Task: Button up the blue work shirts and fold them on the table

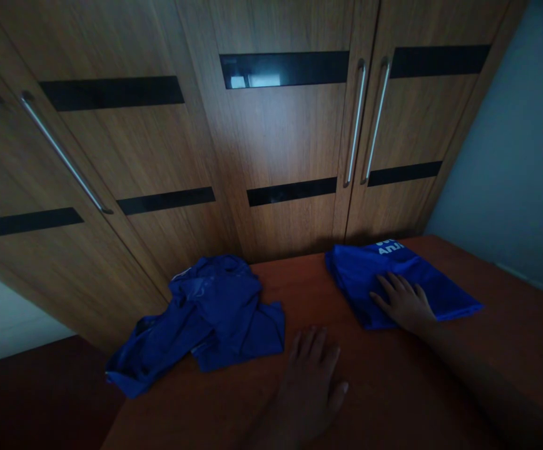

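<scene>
On the right, my right hand lies flat with fingers spread on a folded blue garment. White lettering shows near that garment's far edge, partly cut off by the fold. My left hand is open over the orange-brown surface, left of the folded garment, and holds nothing. Whether its palm touches the surface I cannot tell. Left of that hand, a darker blue garment lies crumpled in a loose heap, one part trailing toward the near left. Neither hand touches the heap.
A wooden wardrobe with black strips and long metal handles stands right behind the orange-brown surface. A pale wall rises on the right. At the lower left, the surface ends at an edge beside a dark area.
</scene>
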`<control>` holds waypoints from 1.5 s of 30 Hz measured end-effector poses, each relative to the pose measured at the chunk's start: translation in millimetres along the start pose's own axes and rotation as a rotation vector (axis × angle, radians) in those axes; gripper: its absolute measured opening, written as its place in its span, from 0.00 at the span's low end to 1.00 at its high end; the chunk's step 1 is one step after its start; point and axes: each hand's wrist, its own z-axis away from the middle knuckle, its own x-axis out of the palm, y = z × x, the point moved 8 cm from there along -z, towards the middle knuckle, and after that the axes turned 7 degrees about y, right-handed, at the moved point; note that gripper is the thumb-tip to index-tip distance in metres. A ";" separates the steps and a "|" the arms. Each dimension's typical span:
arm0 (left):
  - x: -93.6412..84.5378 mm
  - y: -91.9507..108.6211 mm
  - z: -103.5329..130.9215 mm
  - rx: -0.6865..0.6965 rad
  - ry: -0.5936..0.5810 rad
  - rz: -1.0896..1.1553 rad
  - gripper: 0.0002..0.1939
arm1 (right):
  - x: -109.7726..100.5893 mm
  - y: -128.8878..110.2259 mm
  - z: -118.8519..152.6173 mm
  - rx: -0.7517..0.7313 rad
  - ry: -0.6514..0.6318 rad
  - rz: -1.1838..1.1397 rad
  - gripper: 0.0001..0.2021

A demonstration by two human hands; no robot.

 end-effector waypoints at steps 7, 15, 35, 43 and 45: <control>3.7 -1.7 1.7 0.006 0.003 0.012 0.29 | 1.7 19.5 -15.7 0.006 -0.034 -0.026 0.33; -0.9 1.3 3.2 0.010 0.019 0.008 0.29 | -8.6 13.8 -81.4 0.024 0.016 -0.138 0.31; -0.7 2.1 4.0 0.011 0.015 0.026 0.30 | -0.9 -87.4 -27.5 -0.127 0.035 -0.122 0.30; 0.5 0.2 3.9 0.008 0.035 0.052 0.29 | -1.5 -81.9 -43.6 -0.054 0.015 -0.110 0.29; -3.2 0.4 3.9 0.006 0.037 0.067 0.27 | -6.2 -89.2 -38.7 -0.065 0.009 -0.117 0.29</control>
